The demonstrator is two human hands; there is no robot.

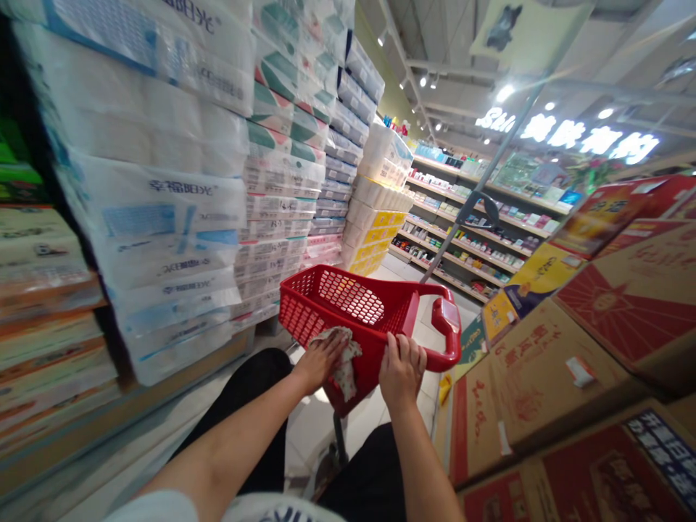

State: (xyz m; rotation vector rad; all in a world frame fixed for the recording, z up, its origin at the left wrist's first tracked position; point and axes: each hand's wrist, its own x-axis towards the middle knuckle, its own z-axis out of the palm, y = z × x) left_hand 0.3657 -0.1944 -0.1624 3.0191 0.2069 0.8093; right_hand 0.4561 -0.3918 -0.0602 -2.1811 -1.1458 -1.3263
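A red plastic shopping basket (348, 301) on a wheeled stand is tilted in front of me in a shop aisle. My left hand (320, 360) presses a pale patterned cloth (344, 360) against the basket's near side, fingers lying over the cloth. My right hand (401, 368) grips the basket's near rim, fingers curled over the edge, just left of the red handle (449, 332).
Stacked packs of toilet paper (179, 181) fill the shelving on the left. Cardboard boxes (570, 362) with red print are piled on the right. Shelves of small goods (467, 239) stand at the aisle's far end. The floor is light tile.
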